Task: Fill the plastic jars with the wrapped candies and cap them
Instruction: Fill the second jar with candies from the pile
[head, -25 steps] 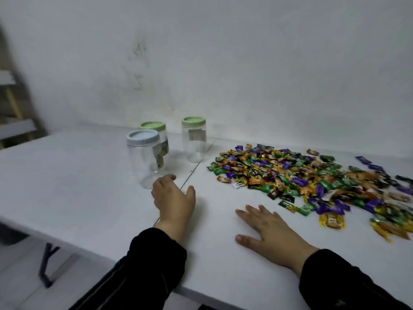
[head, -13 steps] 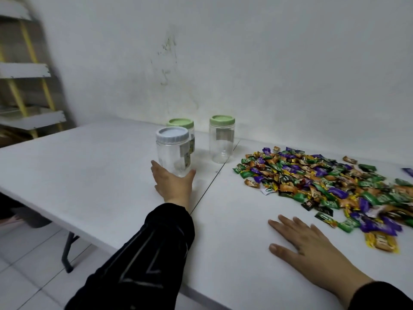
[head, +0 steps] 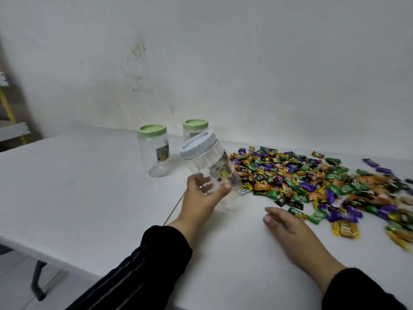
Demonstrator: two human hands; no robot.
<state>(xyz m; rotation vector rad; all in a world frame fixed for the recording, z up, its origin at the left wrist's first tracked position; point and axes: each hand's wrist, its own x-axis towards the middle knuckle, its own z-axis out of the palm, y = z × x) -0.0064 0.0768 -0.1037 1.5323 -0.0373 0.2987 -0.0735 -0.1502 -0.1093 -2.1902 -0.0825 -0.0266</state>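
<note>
My left hand point(head: 200, 199) grips the lower part of a clear plastic jar point(head: 214, 168) with a pale blue cap point(head: 197, 145). The jar is lifted off the table and tilted to the left, and it looks empty. Two more clear jars with green caps stand upright behind it, one at the left point(head: 154, 151) and one partly hidden at the back point(head: 194, 128). A wide pile of wrapped candies point(head: 312, 182) in green, purple, orange and black covers the table's right side. My right hand point(head: 288, 229) rests flat on the table, fingers apart, just short of the pile.
The white table point(head: 89, 186) runs to a white wall at the back, with a seam down its middle. Its near-left edge drops to a tiled floor, where a dark table leg point(head: 36, 280) shows. A shelf frame with a yellow post point(head: 9, 113) stands at far left.
My left hand closed on the blue-capped jar, lifted it from the table and tilted it, bringing it right toward the candies. My right hand stayed flat on the table.
</note>
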